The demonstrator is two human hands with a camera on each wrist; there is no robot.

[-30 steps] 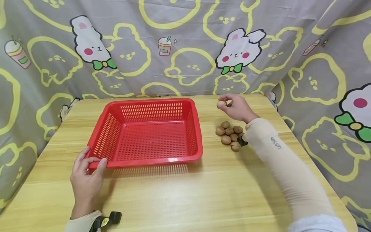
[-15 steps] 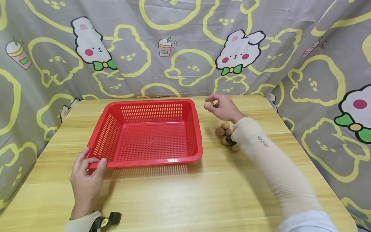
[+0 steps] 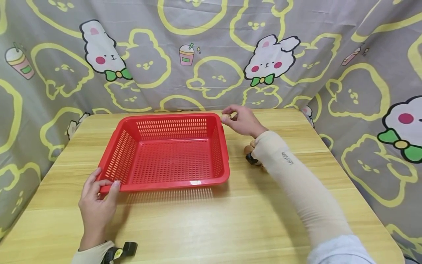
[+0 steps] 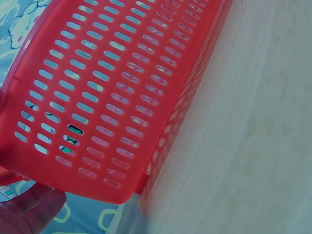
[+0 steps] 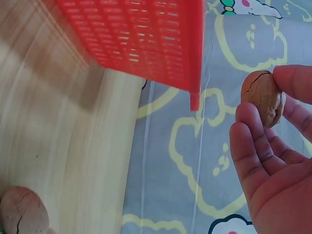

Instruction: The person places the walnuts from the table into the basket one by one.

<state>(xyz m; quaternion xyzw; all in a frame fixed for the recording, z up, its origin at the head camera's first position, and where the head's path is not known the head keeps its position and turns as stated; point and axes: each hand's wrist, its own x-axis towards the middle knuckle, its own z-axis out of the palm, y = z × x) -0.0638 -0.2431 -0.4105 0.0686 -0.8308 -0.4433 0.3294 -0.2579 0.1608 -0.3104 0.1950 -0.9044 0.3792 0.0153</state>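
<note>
A red plastic basket (image 3: pixel 165 186) with slotted walls stands on the wooden table, nothing lying inside it. At its near left corner, my left hand (image 3: pixel 97 211) grips the rim, thumb on top. My right hand (image 3: pixel 243 121) pinches a brown walnut (image 5: pixel 262 100) between thumb and fingers; a crack runs along its shell. In the head view this hand is beside the basket's far right corner, above the table. Several more walnuts (image 3: pixel 248 149) lie right of the basket, mostly hidden by my right forearm. One loose walnut (image 5: pixel 23 210) also shows low in the right wrist view.
The light wooden table (image 3: pixel 184 227) stretches in front of the basket and to both sides. A grey curtain (image 3: pixel 211 40) with yellow outlines and rabbit prints hangs behind the table and along its sides.
My right hand has moved left with the walnut, from above the far side of the pile to the basket's far right corner. The left hand and basket have stayed put.
</note>
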